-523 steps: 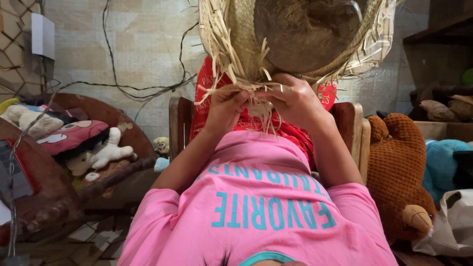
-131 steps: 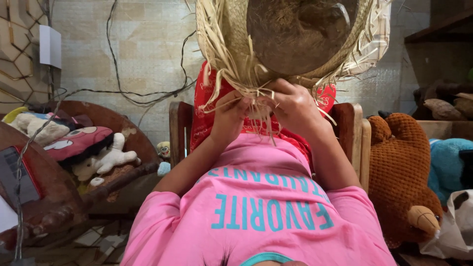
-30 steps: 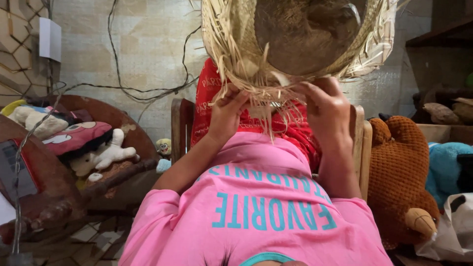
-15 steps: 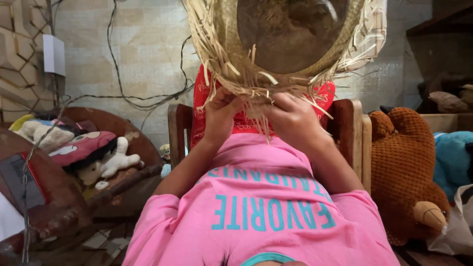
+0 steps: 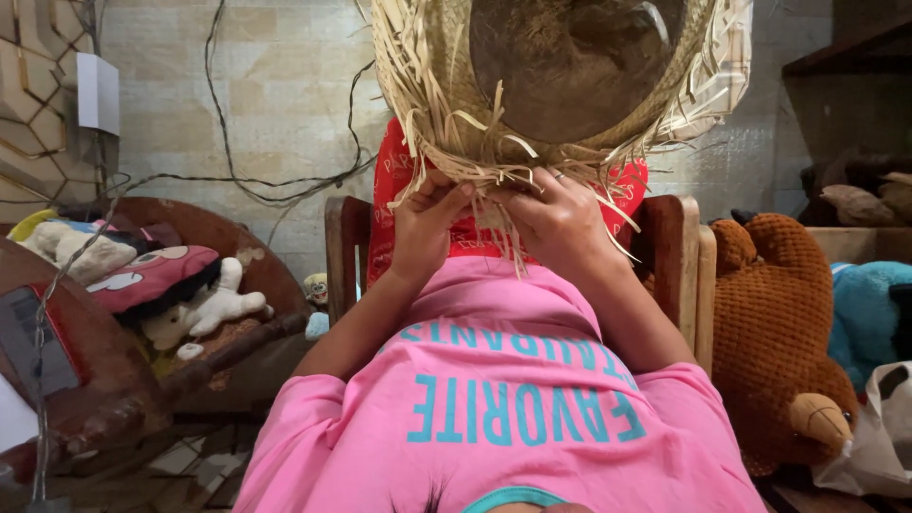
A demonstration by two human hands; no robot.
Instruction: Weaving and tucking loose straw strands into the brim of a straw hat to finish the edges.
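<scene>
A woven straw hat (image 5: 570, 66) with an unfinished, frayed rim is held up in front of my chest, its hollow side facing me. My left hand (image 5: 426, 228) pinches loose straw strands (image 5: 494, 171) at the hat's lower rim. Just to the right, my right hand (image 5: 560, 223) grips strands on the same stretch of rim, almost touching the left hand. A ring shows on one right finger. Below the hands my pink shirt (image 5: 503, 408) fills the bottom of the view. Red cloth (image 5: 399, 171) hangs behind the hat.
A wooden chair back (image 5: 679, 256) stands behind the hat. A brown plush bear (image 5: 779, 332) and a blue plush toy (image 5: 869, 304) sit at the right. Plush toys (image 5: 180, 285) lie on a round wooden piece at the left. Cables run across the tiled wall (image 5: 285, 104).
My right hand has come in from the right side of the rim to the middle, next to the left hand. The hat has turned a little and sits slightly lower.
</scene>
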